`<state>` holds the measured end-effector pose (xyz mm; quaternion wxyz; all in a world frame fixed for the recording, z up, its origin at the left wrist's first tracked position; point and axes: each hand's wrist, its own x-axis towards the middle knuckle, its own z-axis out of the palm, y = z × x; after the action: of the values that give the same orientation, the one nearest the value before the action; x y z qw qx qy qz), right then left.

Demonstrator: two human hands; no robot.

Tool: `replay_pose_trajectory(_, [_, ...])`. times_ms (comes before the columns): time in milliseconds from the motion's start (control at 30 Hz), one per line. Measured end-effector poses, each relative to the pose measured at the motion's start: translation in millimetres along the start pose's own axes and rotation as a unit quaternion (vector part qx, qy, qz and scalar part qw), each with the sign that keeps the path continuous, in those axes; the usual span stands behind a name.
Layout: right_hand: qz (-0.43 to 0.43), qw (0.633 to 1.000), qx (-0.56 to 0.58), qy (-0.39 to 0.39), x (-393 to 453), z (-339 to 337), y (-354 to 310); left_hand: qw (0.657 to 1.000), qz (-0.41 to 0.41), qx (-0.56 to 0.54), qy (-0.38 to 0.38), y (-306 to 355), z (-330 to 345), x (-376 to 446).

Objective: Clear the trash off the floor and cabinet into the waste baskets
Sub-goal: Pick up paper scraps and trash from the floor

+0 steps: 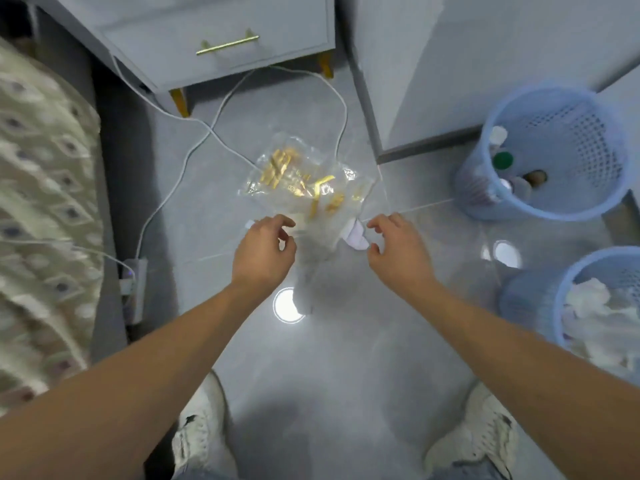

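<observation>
A clear plastic wrapper (304, 178) with gold print lies crumpled on the grey tiled floor (346, 358), in front of the cabinet (214, 39) and left of the wall corner. A small white scrap (356, 235) lies on the floor at the wrapper's near right edge, and a smaller pale scrap (250, 224) at its near left edge.

The left hand (265, 251) hangs above the wrapper's near left edge, fingers loosely curled, holding nothing. The right hand (398, 247) hangs just beside the white scrap, fingers likewise loosely curled and holding nothing. Whether either fingertip touches the wrapper or scrap cannot be determined.

Containers: two blue mesh waste baskets stand on the floor at the right. The far basket (554, 147), near the wall corner, contains several bottles or similar items, one with a green cap (503, 160) and one brownish piece; the rest are too blurred to identify. The near basket (588, 306), at the right edge of view, contains crumpled white paper (588, 299).

White cables (194, 147) run across the floor from under the cabinet, one passing under the wrapper's far edge, and lead toward a power strip (133, 289) at the left. Patterned bedding (38, 202) occupies the left side. Two white shoes (201, 434) show at the bottom.
</observation>
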<state>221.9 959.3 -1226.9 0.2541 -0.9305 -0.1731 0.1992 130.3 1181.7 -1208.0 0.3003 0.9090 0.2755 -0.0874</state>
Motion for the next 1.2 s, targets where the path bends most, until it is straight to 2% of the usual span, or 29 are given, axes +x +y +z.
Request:
replay_pose_trajectory(133, [0.016,0.998,-0.053,-0.033,16.8,73.7,9.9,0.999,-0.048,0.008,0.007,-83.6,30.4,-14.2])
replay_pose_trajectory(267, [0.001,0.995,-0.098,-0.032,42.0,122.0,29.0,0.993,-0.105,0.052,-0.012,-144.7,63.1,-21.5])
replay_pose_trajectory(433, [-0.013,0.992,-0.127,-0.018,70.4,147.5,47.0,0.981,-0.172,0.071,-0.044,-181.9,98.5,-19.3])
replay_pose_trajectory(600, [-0.024,0.993,-0.117,-0.013,70.7,156.0,61.6,0.985,-0.151,0.073,-0.042,-188.5,122.4,-16.4])
replay_pose_trajectory(833, [0.01,0.997,-0.069,-0.023,64.2,142.8,70.0,0.992,-0.119,0.019,-0.04,-157.9,127.6,-3.0])
replay_pose_trajectory(933, [0.015,0.998,-0.058,-0.004,55.4,125.9,74.0,0.996,-0.084,-0.011,-0.021,-126.2,123.3,2.7])
replay_pose_trajectory(1067, [0.061,0.997,0.008,0.043,31.9,79.2,75.1,0.998,-0.017,-0.051,-0.011,-58.0,108.2,5.6])
replay_pose_trajectory(1200, [0.096,0.987,0.062,0.114,-8.0,12.0,73.0,0.992,0.091,-0.073,-0.038,43.9,91.5,-3.8])
